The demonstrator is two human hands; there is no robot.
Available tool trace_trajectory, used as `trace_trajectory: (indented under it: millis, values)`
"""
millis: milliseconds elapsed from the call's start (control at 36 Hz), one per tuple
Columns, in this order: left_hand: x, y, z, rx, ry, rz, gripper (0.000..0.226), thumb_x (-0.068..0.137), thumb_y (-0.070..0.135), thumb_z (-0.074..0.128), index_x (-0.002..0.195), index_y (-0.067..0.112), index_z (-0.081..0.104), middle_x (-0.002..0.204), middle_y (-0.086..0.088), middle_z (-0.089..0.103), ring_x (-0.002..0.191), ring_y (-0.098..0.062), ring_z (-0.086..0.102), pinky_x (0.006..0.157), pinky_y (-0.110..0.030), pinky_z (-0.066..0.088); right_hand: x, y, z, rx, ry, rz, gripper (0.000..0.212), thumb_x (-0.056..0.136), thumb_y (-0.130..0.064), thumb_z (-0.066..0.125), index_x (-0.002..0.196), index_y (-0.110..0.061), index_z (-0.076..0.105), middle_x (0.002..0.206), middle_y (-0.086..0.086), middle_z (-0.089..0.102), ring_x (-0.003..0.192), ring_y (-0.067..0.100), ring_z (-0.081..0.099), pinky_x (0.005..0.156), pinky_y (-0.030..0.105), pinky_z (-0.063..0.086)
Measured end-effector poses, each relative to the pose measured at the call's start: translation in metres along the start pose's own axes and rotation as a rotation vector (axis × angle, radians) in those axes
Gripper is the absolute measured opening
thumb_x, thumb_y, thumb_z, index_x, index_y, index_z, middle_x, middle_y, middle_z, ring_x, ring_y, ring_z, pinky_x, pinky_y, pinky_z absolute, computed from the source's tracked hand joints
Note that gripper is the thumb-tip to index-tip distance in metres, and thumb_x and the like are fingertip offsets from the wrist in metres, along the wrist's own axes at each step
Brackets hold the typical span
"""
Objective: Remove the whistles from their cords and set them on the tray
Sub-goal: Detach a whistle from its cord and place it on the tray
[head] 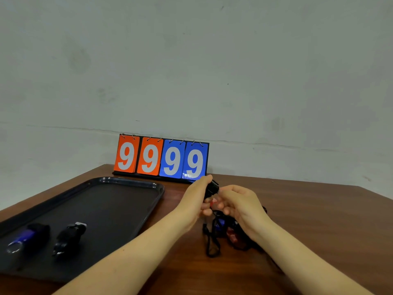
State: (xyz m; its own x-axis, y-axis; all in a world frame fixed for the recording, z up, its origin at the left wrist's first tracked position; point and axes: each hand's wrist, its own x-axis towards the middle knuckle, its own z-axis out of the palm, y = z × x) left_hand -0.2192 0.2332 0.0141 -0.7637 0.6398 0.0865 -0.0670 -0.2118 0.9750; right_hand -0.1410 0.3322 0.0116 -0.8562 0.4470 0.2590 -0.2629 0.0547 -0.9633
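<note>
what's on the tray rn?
Two whistles lie on the tray, near its front-left end: a blue-and-black whistle and a black whistle. No cords show on them. The tray's nearest corner is cut off by the frame.

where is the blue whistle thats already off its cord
In the head view, the blue whistle lies at the near left end of the tray, just left of a black whistle, far left of both hands.

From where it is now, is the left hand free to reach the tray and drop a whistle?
Probably yes. The left hand grips a black whistle just right of the tray, and the bare tabletop between them holds nothing in the way. The cord may still be attached.
</note>
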Motion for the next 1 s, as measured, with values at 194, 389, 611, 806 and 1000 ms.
trace_trajectory:
  millis: [194, 389, 611, 806, 1000]
  values:
    - [-0.001, 0.001, 0.003, 0.071, -0.010, 0.022, 0.024, 0.096, 0.033, 0.048, 0.082, 0.014, 0.049, 0.048, 0.004, 0.043, 0.039, -0.006, 0.030, 0.041, -0.020, 0.026, -0.002, -0.003, 0.000, -0.107, -0.012, 0.057, 0.016, 0.091, -0.004, 0.054, 0.079, -0.002, 0.064, 0.056, 0.002, 0.062, 0.049, 0.010, 0.051, 0.045, 0.018, 0.041]
    - [-0.006, 0.002, 0.007, -0.112, -0.108, 0.094, 0.029, 0.101, 0.033, 0.041, 0.098, 0.006, 0.050, 0.055, 0.000, 0.037, 0.045, -0.010, 0.027, 0.041, -0.019, 0.027, -0.002, -0.005, 0.002, -0.193, 0.121, -0.198, 0.013, 0.091, 0.000, 0.056, 0.088, -0.008, 0.065, 0.059, -0.001, 0.064, 0.050, 0.010, 0.058, 0.049, 0.021, 0.047]
    - [-0.002, -0.004, 0.004, -0.271, -0.047, 0.039, 0.029, 0.100, 0.031, 0.045, 0.121, 0.015, 0.056, 0.054, -0.002, 0.043, 0.043, -0.009, 0.032, 0.041, -0.020, 0.033, -0.001, -0.002, 0.001, -0.275, 0.021, -0.121, 0.024, 0.096, -0.015, 0.050, 0.088, -0.008, 0.071, 0.077, 0.007, 0.073, 0.068, 0.017, 0.065, 0.052, 0.022, 0.046]
    - [-0.003, -0.002, 0.004, -0.245, -0.010, -0.031, 0.037, 0.101, 0.033, 0.041, 0.086, 0.003, 0.056, 0.053, -0.003, 0.042, 0.041, -0.010, 0.028, 0.039, -0.020, 0.026, 0.001, 0.003, 0.001, -0.391, -0.026, -0.135, 0.029, 0.100, -0.024, 0.046, 0.086, -0.013, 0.070, 0.074, -0.003, 0.067, 0.067, 0.010, 0.062, 0.052, 0.021, 0.045]
    - [-0.004, -0.001, 0.005, -0.321, -0.068, -0.026, 0.041, 0.103, 0.037, 0.034, 0.106, 0.008, 0.062, 0.062, -0.002, 0.041, 0.044, -0.008, 0.024, 0.040, -0.019, 0.026, 0.002, 0.008, 0.000, -0.388, 0.056, -0.354, 0.034, 0.094, -0.021, 0.059, 0.115, -0.047, 0.054, 0.102, -0.011, 0.065, 0.094, 0.002, 0.065, 0.078, 0.018, 0.053]
